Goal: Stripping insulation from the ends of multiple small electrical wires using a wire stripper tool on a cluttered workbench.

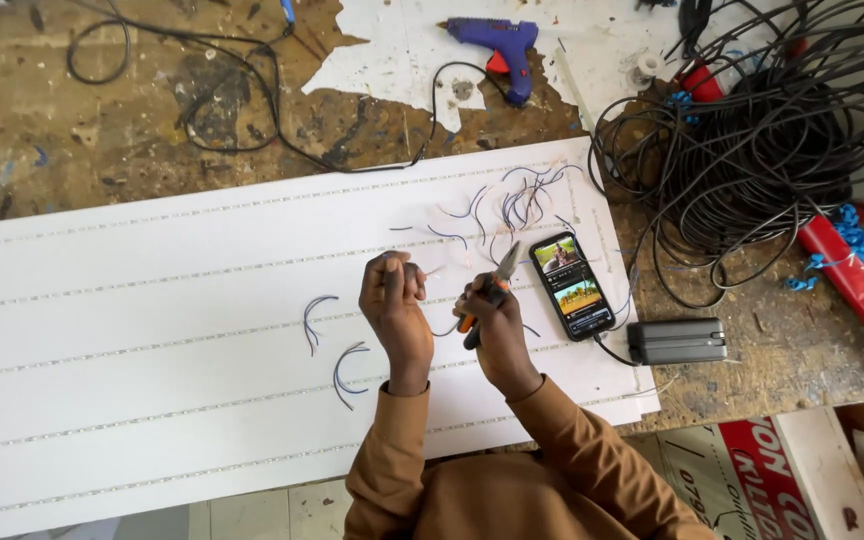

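Scarred bench [72, 130] bearing white panel [152, 330]. Wire [442, 328] is pinched in closed left hand [395, 300]; pliers [492, 287] are gripped by right hand [492, 325]. Wire is best kept taut, jaws square.

Left of the left hand [394, 305], the white board [102, 330] is wide open, with only two small bent wires [337, 350] lying there. Just right of the right hand [492, 325], a phone [571, 285] and a black box [677, 341] block the way. Past them, a big tangle of black cable [752, 150] fills the tabletop [52, 130].
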